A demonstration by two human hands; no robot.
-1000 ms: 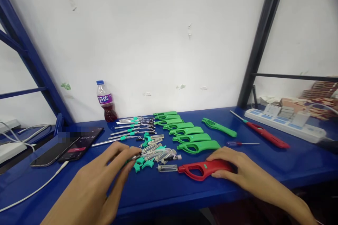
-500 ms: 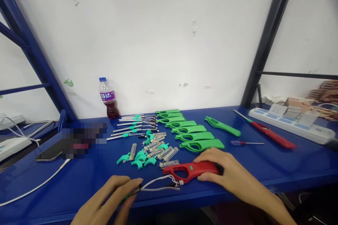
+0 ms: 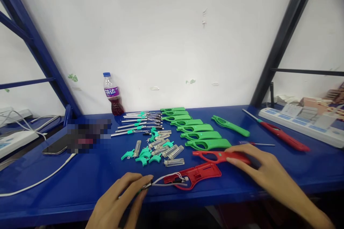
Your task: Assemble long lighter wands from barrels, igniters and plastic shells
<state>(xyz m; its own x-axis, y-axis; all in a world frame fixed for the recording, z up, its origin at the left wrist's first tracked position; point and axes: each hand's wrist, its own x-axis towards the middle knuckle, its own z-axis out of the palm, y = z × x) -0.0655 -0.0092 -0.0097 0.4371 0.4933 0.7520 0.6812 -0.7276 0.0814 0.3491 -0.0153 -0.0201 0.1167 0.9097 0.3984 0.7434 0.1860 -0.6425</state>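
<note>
My left hand (image 3: 120,198) pinches a metal rod piece whose white wires (image 3: 168,178) trail rightward over an open red shell half (image 3: 205,174). The inner side of that half faces up. My right hand (image 3: 258,166) grips the other red half (image 3: 219,156) by its handle, behind and to the right of the open one. Beyond them lie clear fluid tubes (image 3: 174,162) and teal triggers (image 3: 145,154). Several green shells (image 3: 208,144) form a column behind my right hand.
Rods with wires (image 3: 129,132) lie at the back, near a bottle (image 3: 115,102). On the right are a green shell (image 3: 231,126), a screwdriver (image 3: 258,144), a red lighter (image 3: 285,136) and a power strip (image 3: 301,123). A phone (image 3: 57,145) lies left.
The red body has come apart into two halves. My right hand has moved right and away with one half, while the other lies open on the table beneath the wires.
</note>
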